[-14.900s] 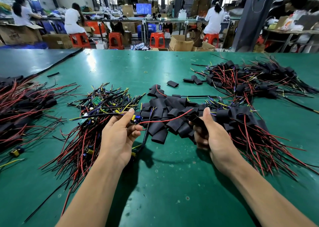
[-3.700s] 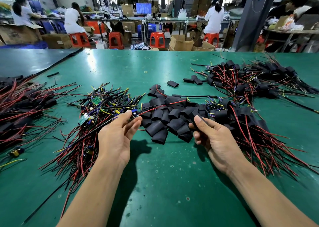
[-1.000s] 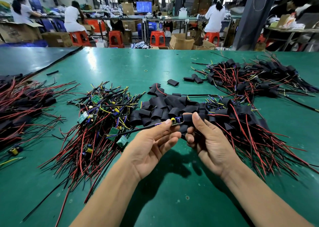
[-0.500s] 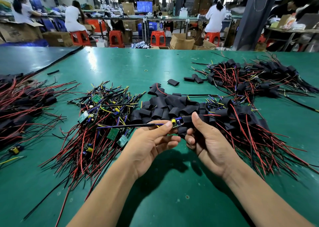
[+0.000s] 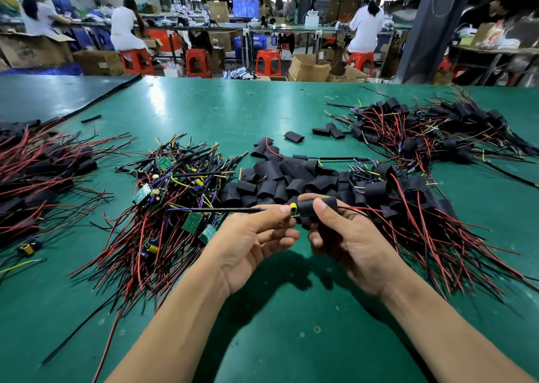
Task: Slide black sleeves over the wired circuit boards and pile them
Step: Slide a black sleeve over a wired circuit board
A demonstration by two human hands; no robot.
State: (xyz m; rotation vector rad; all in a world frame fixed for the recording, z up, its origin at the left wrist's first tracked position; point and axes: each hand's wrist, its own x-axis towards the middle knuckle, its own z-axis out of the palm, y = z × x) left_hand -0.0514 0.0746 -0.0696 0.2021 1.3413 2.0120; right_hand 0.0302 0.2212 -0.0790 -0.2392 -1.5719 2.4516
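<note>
The left hand [image 5: 250,245] is pinching a small circuit board [image 5: 293,211] between thumb and forefinger, with its remaining fingers lying loosely curled beneath and holding nothing. The right hand [image 5: 347,242] is gripping a black sleeve [image 5: 316,207], thumb on top and fingers curled round its underside. Board and sleeve are meeting end to end, held above the table just on the near side of the heap of loose sleeves [image 5: 280,178]. The board's yellow component is showing at the sleeve's left mouth; how far the board is sitting inside cannot be told. A black lead [image 5: 215,209] is running level from the board away to the left of the heap, and red wires [image 5: 353,209] are coming out of the sleeve's right end. Left of the heap, a tangle of bare boards [image 5: 175,196] is lying with red and black wires fanning toward the near edge. Right of the heap and touching it, a pile of sleeved boards [image 5: 423,207] is lying. Beyond the heap to the right, a second sleeved pile [image 5: 423,129] is resting apart. Far left of the heap, a third pile [image 5: 38,172] is lying on the green table [image 5: 204,114].
</note>
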